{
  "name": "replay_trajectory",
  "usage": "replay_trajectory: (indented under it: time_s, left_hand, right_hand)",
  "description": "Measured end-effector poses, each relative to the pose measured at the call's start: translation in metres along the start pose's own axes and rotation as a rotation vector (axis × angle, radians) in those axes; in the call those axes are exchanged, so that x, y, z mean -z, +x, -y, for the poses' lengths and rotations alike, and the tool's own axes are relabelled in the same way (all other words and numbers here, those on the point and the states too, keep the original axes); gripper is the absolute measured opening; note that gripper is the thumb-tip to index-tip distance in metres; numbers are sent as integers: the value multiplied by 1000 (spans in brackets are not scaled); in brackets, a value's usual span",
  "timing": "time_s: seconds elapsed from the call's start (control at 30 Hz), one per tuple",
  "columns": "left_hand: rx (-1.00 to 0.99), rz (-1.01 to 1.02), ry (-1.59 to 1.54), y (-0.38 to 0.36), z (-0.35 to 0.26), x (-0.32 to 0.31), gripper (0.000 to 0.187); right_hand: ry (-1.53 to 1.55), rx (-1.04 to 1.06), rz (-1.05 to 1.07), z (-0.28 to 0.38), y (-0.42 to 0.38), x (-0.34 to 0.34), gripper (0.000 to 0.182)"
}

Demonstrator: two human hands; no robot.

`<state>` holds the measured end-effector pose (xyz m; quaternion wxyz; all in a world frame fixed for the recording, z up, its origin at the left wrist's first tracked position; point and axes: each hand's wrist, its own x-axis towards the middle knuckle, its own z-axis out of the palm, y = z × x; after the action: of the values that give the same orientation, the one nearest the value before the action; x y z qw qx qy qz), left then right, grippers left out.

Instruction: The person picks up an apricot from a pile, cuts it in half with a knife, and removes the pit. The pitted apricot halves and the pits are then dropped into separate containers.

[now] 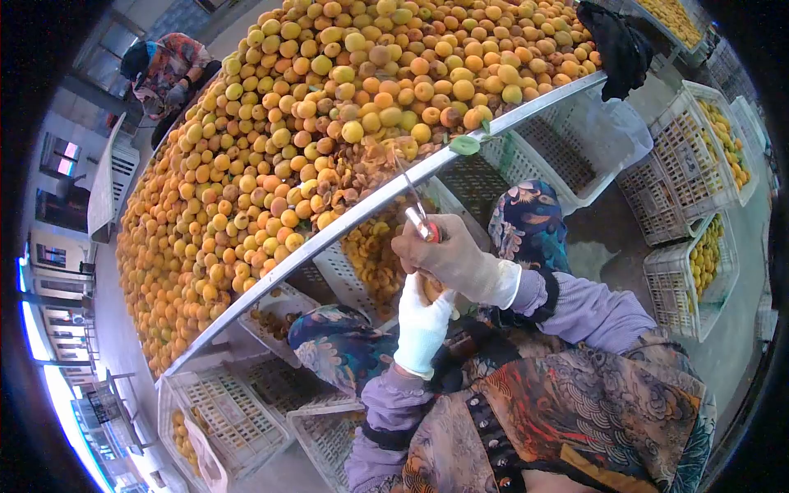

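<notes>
Head view: right hand [460,261] grips a tool [420,219] pointing lengthwise up-left; left hand [422,322], grip unclear.

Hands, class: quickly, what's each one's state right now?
Left hand: closed, apparently on a fruit, mostly hidden.
Right hand: closed, holding a tool.

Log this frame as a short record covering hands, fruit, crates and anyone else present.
Left hand: white glove, closed on a small fruit, mostly hidden
Right hand: soiled glove, gripping a red-and-metal tool
Fruit pile: yellow to orange, heaped behind a metal edge
Green leaf: on the edge
Near crate: below the edge, holding fruit pieces
Right-side crates: stacked, containing fruit
Other person: upper left, bent forward
</notes>
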<state>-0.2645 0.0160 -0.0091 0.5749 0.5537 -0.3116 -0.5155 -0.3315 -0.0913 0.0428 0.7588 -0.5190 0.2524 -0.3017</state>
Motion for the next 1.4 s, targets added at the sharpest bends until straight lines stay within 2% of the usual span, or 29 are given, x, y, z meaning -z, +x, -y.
replay_trajectory:
  time_s: [0.1,0.17,0.23,0.3,0.33,0.43,0.5,0.57,0.63,0.7,0.77,0.8,0.83,0.9,0.97,1.07,1.1,1.17,1.23,1.33,1.37,1.4]
  left_hand:
    - [35,-39,22,-2,5,1,30]
    - [140,-91,115,-4,9,1,26]
    - [119,-94,158,-2,15,2,25]
    - [104,-99,201,-2,13,1,24]
    - [91,-86,202,-1,5,-2,25]
    - [76,-80,186,0,5,-5,28]
    - [71,-83,167,4,12,-3,30]
    - [-103,-103,407,5,20,0,36]
    - [-49,-91,320,3,6,-8,37]
    - [6,-74,237,2,2,-10,38]
    - [27,-94,193,3,3,-10,41]
    - [29,-99,196,4,-3,-11,40]
    - [31,-106,198,4,-9,-11,39]
    - [1,-117,171,6,-6,-10,35]
    - [32,-87,86,5,2,-8,34]
    - [136,-57,148,4,16,-1,33]
    - [137,-57,149,3,14,-3,33]
    - [61,-107,172,3,8,-9,34]
    - [46,-103,144,3,7,-10,35]
    - [47,-95,276,3,4,-12,37]
    - [46,-96,277,4,5,-13,37]
    - [43,-115,250,3,7,-14,35]
  right_hand:
    - [-94,46,-5,-7,-4,-3,26]
    - [-120,23,52,-7,-11,-5,26]
    - [-150,48,75,-16,-7,-3,25]
    - [-2,65,-35,-27,4,-1,24]
    - [142,-108,-48,-15,3,5,22]
    - [215,-186,6,-18,6,13,27]
    - [332,-140,6,-29,14,24,30]
    - [450,-99,12,-39,20,34,34]
    - [838,-244,-76,-41,25,39,38]
    - [900,-222,-32,-42,24,40,38]
    - [764,-207,-83,-34,19,34,37]
    - [600,-118,-67,-28,15,33,33]
    - [603,-122,-72,-22,11,31,33]
    - [330,-17,-86,-10,9,25,30]
    - [354,-82,-66,-11,3,21,23]
    - [-87,28,136,-19,-10,11,15]
    - [-87,28,136,-18,-8,11,15]
    - [316,-178,-133,-17,4,13,18]
    - [297,-117,-105,-26,10,28,25]
    - [986,-291,47,-54,27,52,34]
    - [986,-292,49,-60,27,54,34]
    - [785,-246,-11,-56,25,51,34]
